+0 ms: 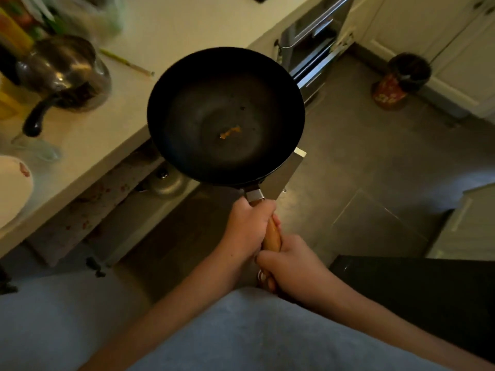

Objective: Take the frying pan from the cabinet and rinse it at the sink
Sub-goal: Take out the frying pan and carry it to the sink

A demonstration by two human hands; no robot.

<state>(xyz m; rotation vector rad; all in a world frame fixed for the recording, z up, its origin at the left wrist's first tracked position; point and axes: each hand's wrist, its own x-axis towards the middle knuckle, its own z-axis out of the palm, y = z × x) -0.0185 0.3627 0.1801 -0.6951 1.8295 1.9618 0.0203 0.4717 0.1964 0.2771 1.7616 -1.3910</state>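
A black frying pan (pixel 225 113) with a wooden handle (pixel 272 235) is held level in the air, beside the counter edge and above the floor. A small orange scrap lies in its bowl. My left hand (pixel 247 226) grips the handle close to the metal collar. My right hand (pixel 289 263) grips the handle's end, just behind the left. Below the pan an open lower cabinet (pixel 160 199) shows a metal lid inside. No sink is in view.
The pale counter (pixel 150 36) runs along the left, with a steel saucepan (pixel 64 73), chopsticks (pixel 127 62), a white plate (pixel 12 188) and bags. Pulled-out drawers (pixel 313 49) stand at the top. A red bin (pixel 401 79) sits on the floor by white cabinets.
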